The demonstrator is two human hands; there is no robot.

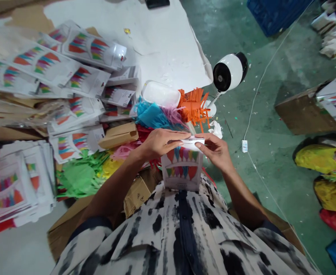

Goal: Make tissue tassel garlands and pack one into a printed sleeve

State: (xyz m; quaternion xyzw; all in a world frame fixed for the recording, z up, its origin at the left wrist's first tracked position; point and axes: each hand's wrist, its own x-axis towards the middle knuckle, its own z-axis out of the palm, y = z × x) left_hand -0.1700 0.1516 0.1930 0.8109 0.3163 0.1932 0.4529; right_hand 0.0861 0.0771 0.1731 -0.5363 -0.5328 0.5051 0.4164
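A white printed packet [182, 172] with pictures of coloured tassels stands upright against the front of my shirt. My left hand [160, 142] is closed over the left part of its top edge, fingers stretched along the folded white flap [192, 143]. On the right end of that flap, my right hand [216, 149] pinches with thumb and fingers. The inside of the packet is hidden from above. Just beyond my hands lie bundles of cut tissue: a blue fringe [151, 114], a pink fringe [172, 114] and an orange fringe [193, 105].
Several printed packets [47, 65] are heaped at the left, with a stack of flat printed sleeves [10, 183] nearer me. Green tissue fringe [80, 173] lies beside them. A white fan [229, 74] stands at the right, near a cable with a socket block [244, 146]. A cardboard box [305, 109] sits on the floor.
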